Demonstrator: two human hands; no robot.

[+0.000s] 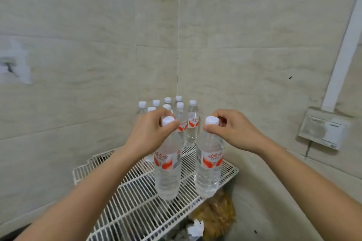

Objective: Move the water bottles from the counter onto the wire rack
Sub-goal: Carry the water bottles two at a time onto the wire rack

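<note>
Beige marbled wall tiles [78,64] meet in a corner behind a white wire rack [125,207]. At the rack's far corner stands a cluster of clear plastic water bottles with red labels and white caps [193,123]. Nearer, two more such bottles hang upright over the rack. The left hand [148,133] pinches the left bottle [167,172] at its neck, and the right hand [235,131] pinches the right bottle [208,170] likewise. Whether their bases touch the wires is unclear.
</note>
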